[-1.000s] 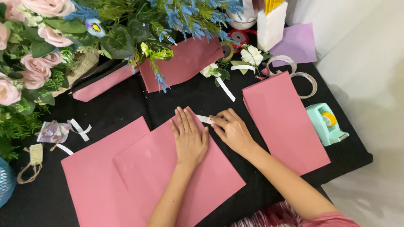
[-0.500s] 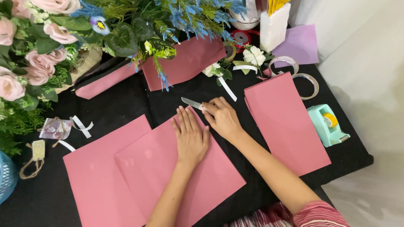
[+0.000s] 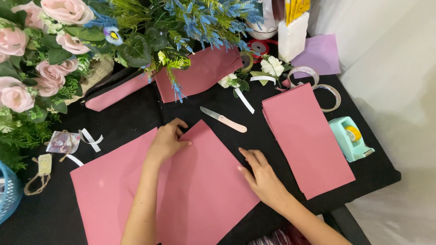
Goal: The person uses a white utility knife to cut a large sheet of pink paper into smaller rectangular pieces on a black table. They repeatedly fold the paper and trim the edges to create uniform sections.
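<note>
Two overlapping pink paper sheets [image 3: 204,186] lie on the black table [image 3: 136,113]. My left hand [image 3: 167,140] rests on the upper edge of the top sheet, fingers curled at the paper's corner. My right hand [image 3: 261,174] lies flat on the sheet's right edge, fingers spread, holding nothing. A small knife with a pink handle [image 3: 223,120] lies on the table just beyond the sheets, apart from both hands.
A stack of pink sheets [image 3: 305,138] lies to the right, next to a teal tape dispenser [image 3: 349,138] and tape rolls [image 3: 318,84]. Artificial flowers [image 3: 50,54] fill the back left. A rolled pink paper [image 3: 200,72], a white box [image 3: 293,41] and a lilac sheet [image 3: 320,56] sit at the back.
My right hand has put the knife down on the table and moved back to the sheet's right edge. My left hand shifted left to the sheet's upper corner.
</note>
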